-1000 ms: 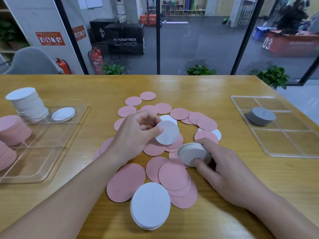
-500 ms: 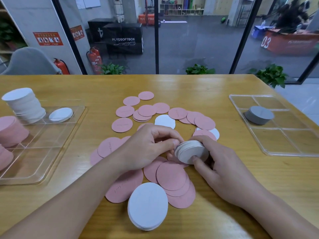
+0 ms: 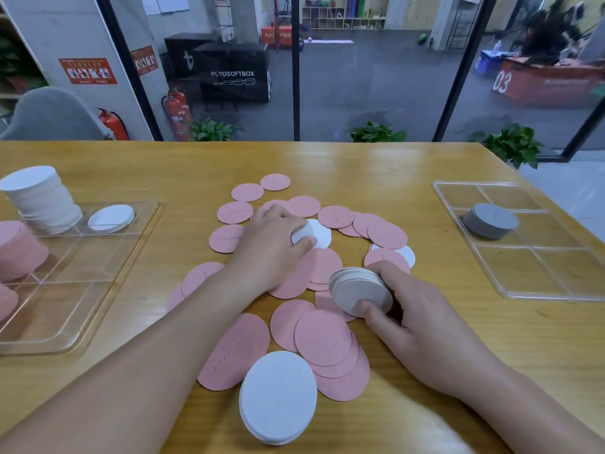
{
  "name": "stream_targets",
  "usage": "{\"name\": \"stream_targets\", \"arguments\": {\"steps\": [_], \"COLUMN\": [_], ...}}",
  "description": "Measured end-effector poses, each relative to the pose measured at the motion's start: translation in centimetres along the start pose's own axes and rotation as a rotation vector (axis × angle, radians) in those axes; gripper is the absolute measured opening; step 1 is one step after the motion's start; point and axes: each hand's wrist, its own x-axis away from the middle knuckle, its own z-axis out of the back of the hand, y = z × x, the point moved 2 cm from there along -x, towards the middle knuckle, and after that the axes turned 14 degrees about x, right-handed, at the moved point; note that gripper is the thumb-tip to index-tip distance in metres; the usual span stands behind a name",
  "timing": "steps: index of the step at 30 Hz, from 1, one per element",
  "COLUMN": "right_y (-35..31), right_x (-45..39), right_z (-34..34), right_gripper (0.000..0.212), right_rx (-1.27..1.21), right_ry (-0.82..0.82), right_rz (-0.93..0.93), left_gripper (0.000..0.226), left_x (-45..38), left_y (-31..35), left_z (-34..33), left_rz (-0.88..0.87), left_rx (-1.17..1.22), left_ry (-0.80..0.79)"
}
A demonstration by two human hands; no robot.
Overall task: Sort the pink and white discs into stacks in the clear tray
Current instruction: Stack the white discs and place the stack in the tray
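Several pink discs [image 3: 322, 340] lie scattered over the middle of the wooden table. My right hand [image 3: 422, 322] grips a tilted stack of white discs [image 3: 360, 291] just above them. My left hand [image 3: 271, 244] rests farther back, fingertips pinching the edge of a white disc [image 3: 319, 234] that lies among the pink ones. Another small pile of white discs [image 3: 278, 396] sits near the front edge. The clear tray [image 3: 65, 290] at the left holds a tall white stack [image 3: 41, 198], a low white stack [image 3: 111, 218] and pink stacks [image 3: 18, 250].
A second clear tray [image 3: 530, 257] at the right holds a grey stack of discs [image 3: 491, 221]. One more white disc [image 3: 406, 253] peeks out under pink ones near my right hand. Glass wall and plants stand beyond the table's far edge.
My left hand put its white disc onto the stack in my right hand, then moved back and left to another white disc lying on the table. My right hand stayed put.
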Motion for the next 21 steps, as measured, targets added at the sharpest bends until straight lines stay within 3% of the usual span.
{"name": "stream_targets", "arguments": {"steps": [4,9,13,17,20,21], "right_y": [0.0,0.1,0.1,0.1,0.1,0.1], "right_x": [-0.1,-0.1,0.0,0.0,0.0,0.0], "right_z": [0.0,0.0,0.0,0.1,0.1,0.1], "right_gripper": [0.015,0.014,0.013,0.016,0.017,0.017], "right_rx": [0.015,0.016,0.013,0.013,0.002,0.004], "right_ry": [-0.003,-0.006,-0.006,-0.012,-0.007,-0.005], "right_rz": [0.002,-0.006,-0.006,-0.002,-0.003,-0.002], "left_gripper": [0.033,0.028,0.008,0.025,0.005,0.015], "left_x": [0.0,0.7,1.9,3.4,3.6,3.6], "left_y": [0.0,0.1,0.7,0.5,-0.2,-0.3], "left_z": [0.0,1.1,2.4,2.8,2.4,2.3], "left_rz": [0.003,0.026,0.016,-0.010,0.013,0.022], "left_rx": [0.059,0.355,0.652,0.809,0.820,0.830], "left_ry": [0.045,0.172,0.255,0.211,0.157,0.136]}}
